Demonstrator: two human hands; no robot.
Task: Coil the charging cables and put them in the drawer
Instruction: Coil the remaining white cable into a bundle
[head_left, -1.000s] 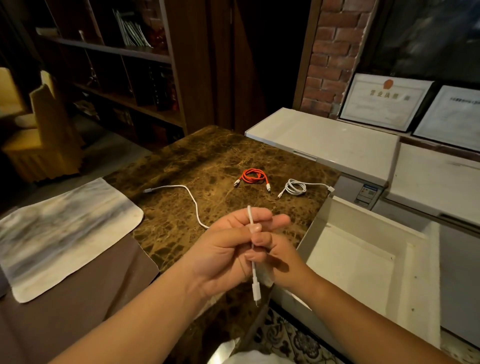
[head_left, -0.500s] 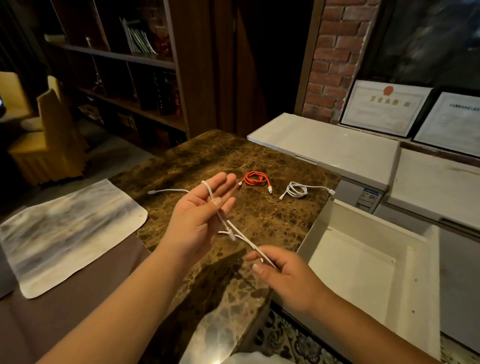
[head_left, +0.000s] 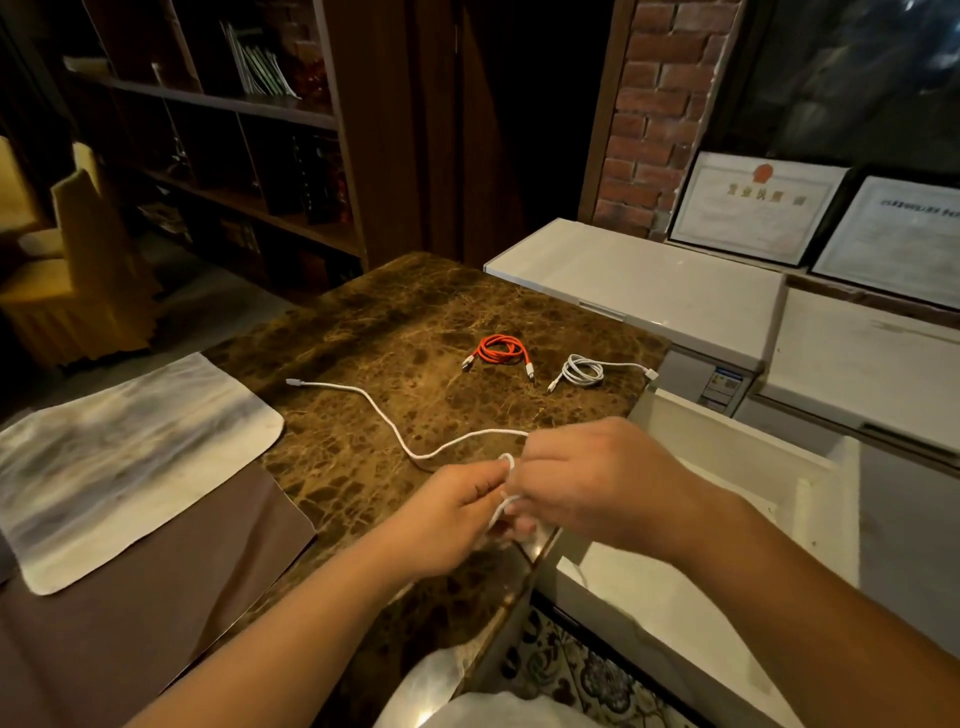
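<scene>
- Over the near edge of the marble tabletop (head_left: 395, 322) we see both hands meeting around a white charging cable (head_left: 384, 415).
- The left hand (head_left: 452, 514) has its fingers curled, pinching a small loop of that cable at its fingertips.
- The right hand (head_left: 597, 483) sits just beside it, back toward us, fingers bent down onto the same loop; it grips the cable too, though the fingertips themselves are hidden from us.
- From the hands the cable runs out to the left across the marble in a loose wave, and its far plug lies flat on the stone.
- To our right, below the tabletop edge, the white drawer (head_left: 727, 457) stands pulled open.
- To our left a pale mottled mat (head_left: 119, 457) lies over a brown cloth (head_left: 156, 587).
- Farther back on the marble we find a coiled orange cable (head_left: 498, 351) and, just beside it to the right, a coiled white cable (head_left: 584, 371), the two apart from each other.
- Beyond them stand white cabinets (head_left: 649, 280) with framed certificates (head_left: 753, 208) leaning on the wall, and dark bookshelves (head_left: 218, 130) at far left.
</scene>
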